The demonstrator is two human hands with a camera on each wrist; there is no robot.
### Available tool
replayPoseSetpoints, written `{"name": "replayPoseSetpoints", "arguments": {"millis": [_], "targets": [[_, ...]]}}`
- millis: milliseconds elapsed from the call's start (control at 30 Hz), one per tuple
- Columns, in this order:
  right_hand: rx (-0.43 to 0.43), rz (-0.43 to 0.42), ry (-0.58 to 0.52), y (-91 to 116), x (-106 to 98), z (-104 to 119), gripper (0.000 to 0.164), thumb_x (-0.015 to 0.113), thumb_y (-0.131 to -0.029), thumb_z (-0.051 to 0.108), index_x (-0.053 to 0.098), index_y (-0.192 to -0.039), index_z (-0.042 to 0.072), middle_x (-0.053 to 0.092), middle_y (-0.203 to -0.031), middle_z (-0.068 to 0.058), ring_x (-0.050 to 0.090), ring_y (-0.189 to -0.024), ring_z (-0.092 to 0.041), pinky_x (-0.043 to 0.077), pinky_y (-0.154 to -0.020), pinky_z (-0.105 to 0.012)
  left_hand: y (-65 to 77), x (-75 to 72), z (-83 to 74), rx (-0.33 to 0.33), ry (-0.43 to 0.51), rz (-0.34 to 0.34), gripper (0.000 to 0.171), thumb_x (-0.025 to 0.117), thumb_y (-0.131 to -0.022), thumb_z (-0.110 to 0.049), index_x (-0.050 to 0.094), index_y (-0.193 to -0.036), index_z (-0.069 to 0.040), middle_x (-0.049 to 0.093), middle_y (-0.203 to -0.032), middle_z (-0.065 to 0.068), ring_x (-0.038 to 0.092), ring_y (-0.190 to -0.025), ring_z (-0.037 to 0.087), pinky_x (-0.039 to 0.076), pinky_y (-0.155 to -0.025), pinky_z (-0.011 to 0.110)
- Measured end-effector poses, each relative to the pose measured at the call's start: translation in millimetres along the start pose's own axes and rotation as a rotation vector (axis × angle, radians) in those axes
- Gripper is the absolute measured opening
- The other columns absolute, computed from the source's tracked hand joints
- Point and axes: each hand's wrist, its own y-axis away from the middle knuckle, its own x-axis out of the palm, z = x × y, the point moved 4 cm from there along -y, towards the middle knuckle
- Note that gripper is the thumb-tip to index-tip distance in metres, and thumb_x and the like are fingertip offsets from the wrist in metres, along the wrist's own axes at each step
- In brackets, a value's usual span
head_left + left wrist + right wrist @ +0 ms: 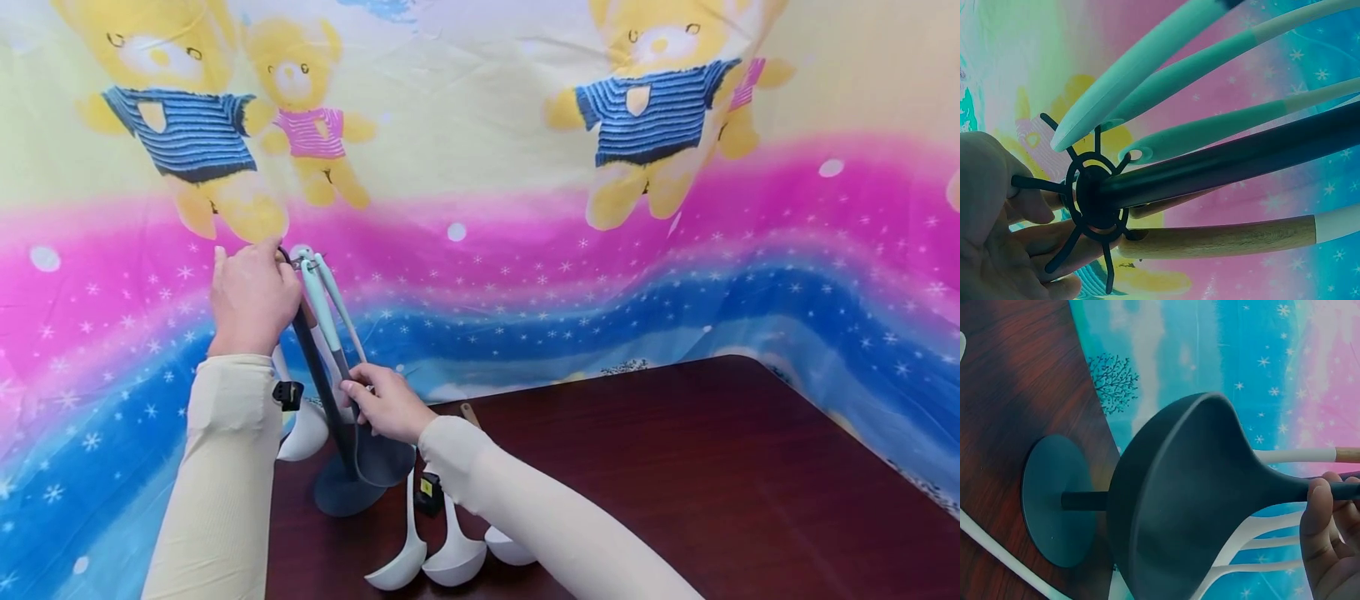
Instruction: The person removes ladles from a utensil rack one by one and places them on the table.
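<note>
Left hand (pixel 251 300) clasped on the hooked top of the rack (pixel 321 379), where several utensils (pixel 1266 237) already hang, you pinch the grey ladle (pixel 1191 487) in your right hand (pixel 386 402), its handle end (pixel 1067 136) at the hooks (pixel 1063 250), seating unclear; three white ladles (pixel 453 565) lie unhung on the table (pixel 637 467).

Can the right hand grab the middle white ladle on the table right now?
Probably not yet: the right hand is pinching the dark ladle by its handle, so its grip is busy. If freed, the middle white ladle looks close by, its bowl uncovered.
</note>
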Motion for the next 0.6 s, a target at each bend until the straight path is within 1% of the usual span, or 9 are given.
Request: {"name": "replayPoseSetpoints", "arguments": {"millis": [167, 333, 467, 567, 600], "targets": [[-0.047, -0.005, 0.055, 1.8, -5.0, 2.4, 0.016, 0.044, -0.099, 0.029, 0.056, -0.101, 0.019, 0.06, -0.081, 0.004, 0.06, -0.057, -0.021, 0.053, -0.054, -0.027, -0.8, 0.8, -1.6, 0.0, 0.003, 0.006, 0.045, 0.039, -0.095, -0.016, 0.045, -0.137, -0.001, 0.057, -0.116, 0.032, 0.049, -0.116, 0.048, 0.002, -0.115, 0.051], [-0.079, -0.013, 0.106, 2.5, -5.8, 5.2, 0.015, 0.043, -0.1, 0.028, 0.055, -0.099, 0.018, 0.059, -0.079, 0.006, 0.059, -0.055, -0.015, 0.052, -0.055, -0.023, -2.0, 0.8, -0.9, -0.003, 0.003, 0.01, 0.045, 0.038, -0.095, -0.016, 0.044, -0.138, -0.002, 0.056, -0.118, 0.031, 0.048, -0.117, 0.048, 0.002, -0.115, 0.051], [-0.098, -0.023, 0.153, 3.7, -4.7, 6.1, 0.016, 0.041, -0.1, 0.028, 0.054, -0.099, 0.018, 0.061, -0.083, 0.003, 0.058, -0.054, -0.01, 0.053, -0.056, -0.023, -1.7, 0.4, 1.2, -0.01, 0.005, 0.018, 0.046, 0.039, -0.096, -0.016, 0.042, -0.14, -0.003, 0.055, -0.12, 0.031, 0.047, -0.118, 0.048, 0.0, -0.115, 0.051], [-0.107, -0.037, 0.203, 5.3, -5.2, 6.0, 0.017, 0.041, -0.1, 0.03, 0.054, -0.1, 0.019, 0.062, -0.084, 0.003, 0.058, -0.054, -0.006, 0.049, -0.077, -0.022, -0.6, 0.4, 1.7, -0.011, 0.013, 0.024, 0.047, 0.039, -0.096, -0.017, 0.041, -0.14, -0.004, 0.055, -0.12, 0.031, 0.047, -0.118, 0.048, 0.0, -0.115, 0.051], [-0.109, -0.041, 0.214, 6.0, -5.7, 5.7, 0.017, 0.041, -0.1, 0.031, 0.054, -0.101, 0.02, 0.062, -0.083, 0.005, 0.058, -0.054, -0.006, 0.047, -0.08, -0.023, -0.1, 0.4, 1.6, -0.011, 0.016, 0.024, 0.046, 0.039, -0.096, -0.017, 0.042, -0.14, -0.004, 0.056, -0.119, 0.031, 0.047, -0.118, 0.048, 0.0, -0.115, 0.051]]}}
